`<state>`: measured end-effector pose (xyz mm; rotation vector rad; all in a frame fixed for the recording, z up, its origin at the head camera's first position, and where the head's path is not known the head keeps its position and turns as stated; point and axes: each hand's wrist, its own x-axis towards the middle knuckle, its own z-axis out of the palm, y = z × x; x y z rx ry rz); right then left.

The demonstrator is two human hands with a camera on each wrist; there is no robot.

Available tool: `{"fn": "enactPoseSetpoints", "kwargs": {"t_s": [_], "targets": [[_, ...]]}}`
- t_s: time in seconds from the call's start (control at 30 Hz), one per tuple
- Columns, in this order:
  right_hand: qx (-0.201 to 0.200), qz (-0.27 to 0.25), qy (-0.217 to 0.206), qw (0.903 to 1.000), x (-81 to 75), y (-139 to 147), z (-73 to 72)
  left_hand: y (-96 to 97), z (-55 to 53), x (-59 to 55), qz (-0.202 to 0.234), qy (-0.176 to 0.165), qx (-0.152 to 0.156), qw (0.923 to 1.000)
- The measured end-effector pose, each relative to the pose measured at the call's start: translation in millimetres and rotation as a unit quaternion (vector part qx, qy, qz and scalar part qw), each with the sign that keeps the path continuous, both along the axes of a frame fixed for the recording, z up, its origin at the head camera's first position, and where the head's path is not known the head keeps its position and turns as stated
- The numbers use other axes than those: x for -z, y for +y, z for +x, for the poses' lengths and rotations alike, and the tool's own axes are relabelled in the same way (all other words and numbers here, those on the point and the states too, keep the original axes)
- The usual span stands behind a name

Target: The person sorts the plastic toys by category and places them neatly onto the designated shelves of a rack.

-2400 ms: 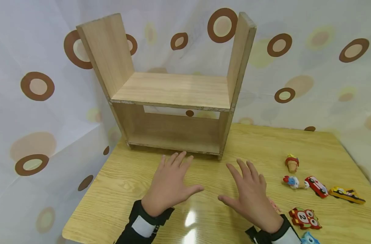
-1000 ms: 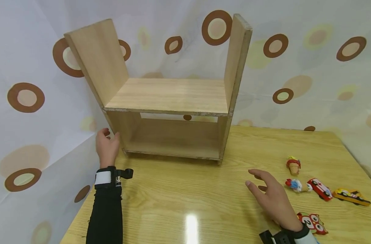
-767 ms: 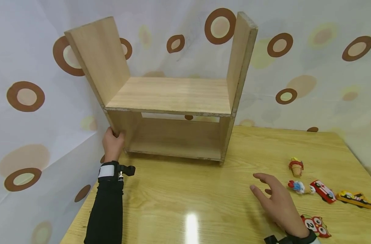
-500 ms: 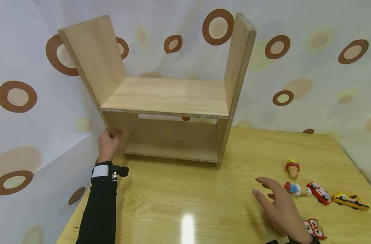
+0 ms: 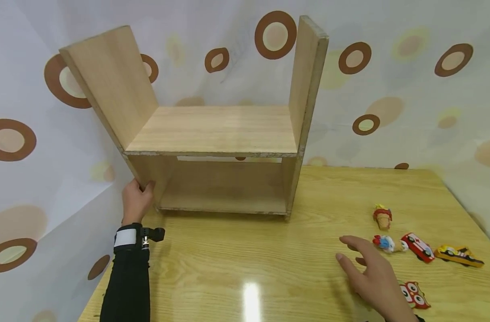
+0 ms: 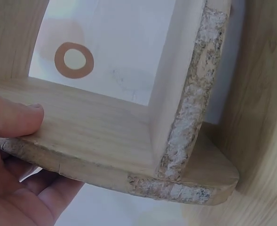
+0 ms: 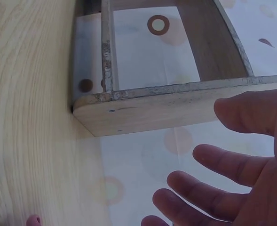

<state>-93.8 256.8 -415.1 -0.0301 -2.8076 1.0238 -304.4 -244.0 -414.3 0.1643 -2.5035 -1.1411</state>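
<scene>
A small wooden shelf [image 5: 217,129] with two tall side panels stands at the back left of the table [image 5: 213,259]. My left hand [image 5: 135,201] grips the front edge of its left side panel, below the middle board. In the left wrist view the thumb [image 6: 20,120] lies on the inner face of the panel and the other fingers curl behind it. My right hand [image 5: 373,277] hovers over the table's right part, fingers spread and loosely bent, holding nothing. The right wrist view shows that hand [image 7: 260,188] apart from the shelf's right side panel [image 7: 157,110].
Toys lie on the right of the table: an upright-pointing ice cream cone [image 5: 383,219], a blue-and-white one [image 5: 386,243], a red ambulance [image 5: 418,247], a yellow truck [image 5: 458,256] and a red owl [image 5: 416,295], partly behind the right hand. Patterned cloth [image 5: 414,103] hangs behind.
Both hands were open before the shelf. The left has gone to the left panel and taken hold of it; the right has moved right. The view has shifted slightly.
</scene>
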Motion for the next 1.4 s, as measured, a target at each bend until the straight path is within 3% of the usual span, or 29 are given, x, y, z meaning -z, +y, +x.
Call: {"fn": "enactPoseSetpoints", "kwargs": {"t_s": [0.23, 0.47, 0.6, 0.8, 1.13, 1.4], "targets": [[0.030, 0.002, 0.005, 0.9995, 0.5, 6.8, 14.2, 10.0, 3.3, -0.7, -0.011, 0.006, 0.008, 0.9999], [0.053, 0.006, 0.050, 0.9973, 4.5, 27.2, 25.2, 20.8, 9.5, -2.4, -0.006, 0.017, 0.010, 0.9998], [0.078, 0.014, 0.004, 0.9968, 4.1, 42.1, 30.0, 25.7, 13.5, -2.0, -0.006, 0.032, 0.008, 0.9994], [0.113, 0.016, -0.067, 0.9912, 5.8, 60.3, 37.0, 44.2, 17.6, 0.4, 0.002, 0.030, 0.035, 0.9989], [0.111, 0.007, -0.047, 0.9927, 17.4, 61.3, 47.8, 92.1, 35.3, -0.8, -0.006, 0.068, 0.076, 0.9948], [0.129, 0.015, -0.063, 0.9894, 11.3, 60.1, 44.2, 106.4, 46.5, -0.1, -0.001, 0.084, 0.081, 0.9932]]}}
